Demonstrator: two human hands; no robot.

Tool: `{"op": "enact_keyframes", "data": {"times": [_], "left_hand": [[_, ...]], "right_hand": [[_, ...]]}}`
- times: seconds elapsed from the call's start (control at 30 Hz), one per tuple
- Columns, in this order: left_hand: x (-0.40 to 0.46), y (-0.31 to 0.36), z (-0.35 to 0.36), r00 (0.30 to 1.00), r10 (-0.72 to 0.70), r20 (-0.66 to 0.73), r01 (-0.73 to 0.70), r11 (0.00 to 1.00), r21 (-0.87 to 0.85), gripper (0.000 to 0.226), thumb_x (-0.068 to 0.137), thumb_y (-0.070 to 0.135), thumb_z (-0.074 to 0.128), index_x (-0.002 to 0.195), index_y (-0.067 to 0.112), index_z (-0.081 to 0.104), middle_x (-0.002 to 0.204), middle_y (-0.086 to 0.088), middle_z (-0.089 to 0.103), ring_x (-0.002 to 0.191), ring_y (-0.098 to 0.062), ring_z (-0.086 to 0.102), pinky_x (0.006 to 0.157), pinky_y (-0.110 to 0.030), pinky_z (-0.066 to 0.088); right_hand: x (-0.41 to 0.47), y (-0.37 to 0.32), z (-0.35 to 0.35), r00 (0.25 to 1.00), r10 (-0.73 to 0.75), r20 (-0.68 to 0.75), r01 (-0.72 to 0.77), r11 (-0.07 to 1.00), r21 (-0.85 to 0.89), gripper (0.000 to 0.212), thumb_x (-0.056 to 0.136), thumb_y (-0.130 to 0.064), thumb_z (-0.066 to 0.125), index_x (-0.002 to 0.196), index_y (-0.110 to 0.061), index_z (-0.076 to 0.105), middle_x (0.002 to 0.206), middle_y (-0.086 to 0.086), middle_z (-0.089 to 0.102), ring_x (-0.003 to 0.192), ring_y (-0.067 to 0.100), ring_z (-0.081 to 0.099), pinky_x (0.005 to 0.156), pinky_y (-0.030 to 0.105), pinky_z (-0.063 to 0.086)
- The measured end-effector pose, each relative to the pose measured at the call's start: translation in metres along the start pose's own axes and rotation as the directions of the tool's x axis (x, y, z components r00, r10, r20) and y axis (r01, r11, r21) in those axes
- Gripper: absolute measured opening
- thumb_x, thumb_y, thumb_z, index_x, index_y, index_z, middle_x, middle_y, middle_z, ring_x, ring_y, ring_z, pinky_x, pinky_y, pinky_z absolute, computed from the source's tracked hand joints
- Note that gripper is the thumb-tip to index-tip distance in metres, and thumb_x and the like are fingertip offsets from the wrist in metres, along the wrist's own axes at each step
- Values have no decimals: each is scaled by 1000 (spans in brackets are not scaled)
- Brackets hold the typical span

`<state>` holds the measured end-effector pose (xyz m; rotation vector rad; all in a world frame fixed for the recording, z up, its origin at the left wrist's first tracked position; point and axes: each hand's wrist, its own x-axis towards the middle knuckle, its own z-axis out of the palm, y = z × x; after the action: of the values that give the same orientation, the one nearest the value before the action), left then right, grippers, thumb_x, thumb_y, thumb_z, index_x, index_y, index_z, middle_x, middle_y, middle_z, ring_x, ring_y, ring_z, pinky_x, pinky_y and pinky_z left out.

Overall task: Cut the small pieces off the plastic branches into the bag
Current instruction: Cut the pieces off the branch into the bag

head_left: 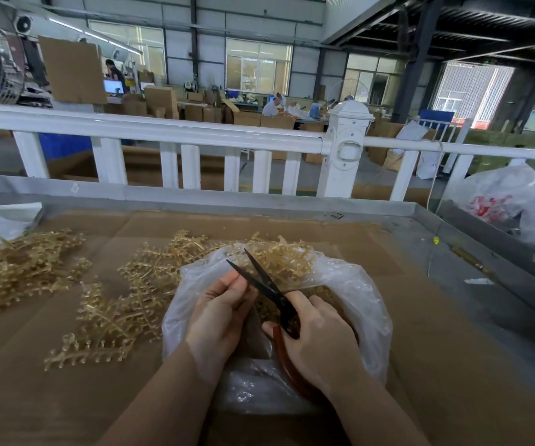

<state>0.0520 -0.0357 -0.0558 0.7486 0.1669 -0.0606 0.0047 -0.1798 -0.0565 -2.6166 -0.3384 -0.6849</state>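
Over the open bag [366, 304] we are gripping the scissors [269, 288], blades apart, in our right hand [316, 342] while our left hand [224, 304] is pinching something unseen, with many uncut plastic branches [115, 304] waiting farther along the worktop [420, 317].

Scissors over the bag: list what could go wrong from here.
1. The open blades of the scissors lie right beside the left hand fingertips; closing them may nick a finger.
2. The bag mouth is narrow and crumpled, so cut pieces might fly onto the cardboard.
3. The blade tips point down toward the thin plastic and could pierce it.
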Motion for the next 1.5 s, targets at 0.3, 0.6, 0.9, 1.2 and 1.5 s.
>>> {"op": "enact_keyframes", "data": {"times": [0.3, 0.6, 0.9, 1.2, 1.5], "left_hand": [[0, 1, -1, 1000, 3, 14, -3, 1000, 27, 23, 95, -3, 43, 99, 5, 64, 92, -10, 70, 81, -17, 69, 76, -26, 54], [4, -1, -2, 1000, 2, 6, -1, 999, -34, 38, 93, -2, 49, 130, -6, 50, 118, -22, 59, 91, -21, 63, 74, -22, 56], [2, -1, -3, 998, -5, 61, 6, 1000, -28, 33, 93, -7, 45, 115, 11, 61, 102, -17, 67, 93, -25, 63, 92, -35, 50], [1, 0, -3, 991, 6, 136, -17, 996, 84, 22, 79, 18, 63, 95, 5, 67, 89, -13, 67, 80, -21, 65, 84, -33, 51], [5, -3, -3, 998, -10, 57, 10, 1000, -9, 9, 83, 2, 58, 82, 8, 65, 69, -5, 66, 64, -12, 66, 62, -21, 57]], "right_hand": [[3, -9, -3, 995, -83, -61, 74, 988, -136, 40, 77, -44, 74, 104, -14, 68, 77, 4, 65, 69, 21, 63, 56, 32, 54], [5, -5, 0, 996, -86, 8, 86, 994, -64, 51, 92, -58, 44, 128, -24, 51, 100, 0, 63, 90, 17, 60, 76, 27, 48], [5, -5, 1, 1000, 8, 12, -9, 998, 64, 40, 86, -62, 50, 109, -29, 56, 91, -10, 64, 85, 6, 59, 73, 18, 45], [7, -6, -3, 991, 108, 73, -114, 990, 88, 35, 84, -62, 53, 101, -32, 57, 89, -13, 63, 81, 2, 55, 67, 15, 38], [10, -7, -13, 981, 158, 110, -177, 965, 192, 21, 85, -55, 59, 90, -35, 53, 78, -14, 57, 79, 3, 53, 68, 18, 40]]}}
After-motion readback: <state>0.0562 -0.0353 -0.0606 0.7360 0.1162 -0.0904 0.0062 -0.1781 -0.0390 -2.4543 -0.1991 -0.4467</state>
